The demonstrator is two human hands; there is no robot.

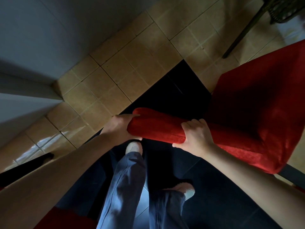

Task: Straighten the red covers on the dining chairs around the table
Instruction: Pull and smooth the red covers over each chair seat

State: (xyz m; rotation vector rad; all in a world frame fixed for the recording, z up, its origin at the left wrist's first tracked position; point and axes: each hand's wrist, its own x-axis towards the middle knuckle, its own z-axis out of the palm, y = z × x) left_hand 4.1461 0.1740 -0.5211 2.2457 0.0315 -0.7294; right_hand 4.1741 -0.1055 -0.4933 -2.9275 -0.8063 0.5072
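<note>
- Head view, looking steeply down; blurred at edges, dim in lower half.
- Red plush fabric cover (247, 113) over dining chair: draped seat part at right, padded top edge of the backrest running left to right across centre, slightly downhill toward right.
- Left hand (118, 128) clamped on left end of that padded top edge: fingers on far face, thumb under near face, cloth pinched between.
- Right hand (196, 136) gripping same edge nearer the middle: fingers curled over top, thumb pressed along near lower side.
- Both hands closed on cloth, set apart along the edge, a bare run of red between them.
- Key relation: long axis of backrest edge lies crosswise, left to right; bulk of cover falls away to right and far from the right hand; left hand already at the left corner. Right hand nearer to the loose part.
- Judgement: step in hand looks like seating the cover on the backrest; next pull likely downward and outward along the axis. Whether cover sits crooked, cannot tell.
- Beige square floor tiles (132, 63) beyond; dark tiles underfoot.
- Blue trouser legs (125, 187) and pale shoes below hands.
- Dark thin furniture leg (244, 32) far right.
- More red cloth at near left corner, unclear.
</note>
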